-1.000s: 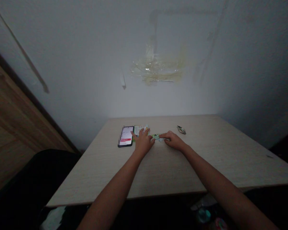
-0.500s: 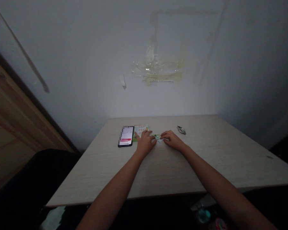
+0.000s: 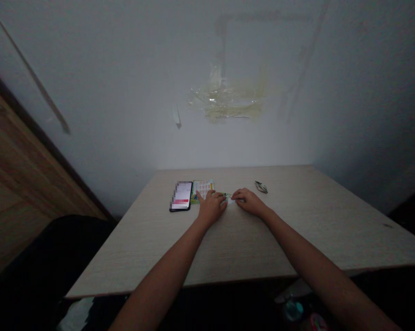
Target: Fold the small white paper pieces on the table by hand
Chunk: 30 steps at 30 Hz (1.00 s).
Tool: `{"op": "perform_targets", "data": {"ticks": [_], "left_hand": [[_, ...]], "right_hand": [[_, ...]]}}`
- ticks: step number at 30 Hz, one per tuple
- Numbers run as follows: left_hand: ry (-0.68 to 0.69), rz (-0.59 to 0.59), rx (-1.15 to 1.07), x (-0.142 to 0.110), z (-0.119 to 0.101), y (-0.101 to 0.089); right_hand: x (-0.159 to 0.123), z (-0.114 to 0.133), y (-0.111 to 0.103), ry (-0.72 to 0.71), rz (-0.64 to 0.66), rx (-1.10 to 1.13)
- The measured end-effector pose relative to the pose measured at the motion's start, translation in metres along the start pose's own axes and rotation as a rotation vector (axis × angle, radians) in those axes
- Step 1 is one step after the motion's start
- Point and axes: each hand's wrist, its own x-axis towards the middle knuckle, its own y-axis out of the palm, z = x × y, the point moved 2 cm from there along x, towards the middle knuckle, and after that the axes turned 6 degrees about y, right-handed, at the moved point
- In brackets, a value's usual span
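Note:
A small green-and-white paper piece [image 3: 229,199] lies on the table between my two hands, mostly covered by fingers. My left hand [image 3: 211,205] has its index finger and thumb closed at the piece's left end, while its other fingers reach over the edge of a printed green-and-white card [image 3: 203,185]. At the right end, my right hand [image 3: 246,200] has its fingertips pinched on the same piece. How the piece is folded or shaped is too small and dim to tell.
A phone [image 3: 181,196] with a lit screen lies left of the card. A small crumpled wrapper-like thing [image 3: 261,187] sits beyond my right hand. The light wooden table [image 3: 242,248] meets a wall [image 3: 124,92] with old tape on it [image 3: 231,103].
My left hand has shifted slightly to the right and nearer, uncovering more of the card. Less of the small paper piece shows between my fingers. The right hand stays nearly still.

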Motion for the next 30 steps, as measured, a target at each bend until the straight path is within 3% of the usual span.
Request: {"op": "perform_targets", "data": {"ticks": [12, 30], "left_hand": [[-0.018, 0.036, -0.020, 0.0007, 0.0035, 0.0050], [-0.054, -0.028, -0.004, 0.0010, 0.0029, -0.0007]], "right_hand": [[-0.0014, 0.0018, 0.0009, -0.026, -0.039, 0.005], [-0.0004, 0.0036, -0.0022, -0.010, -0.030, 0.036]]}}
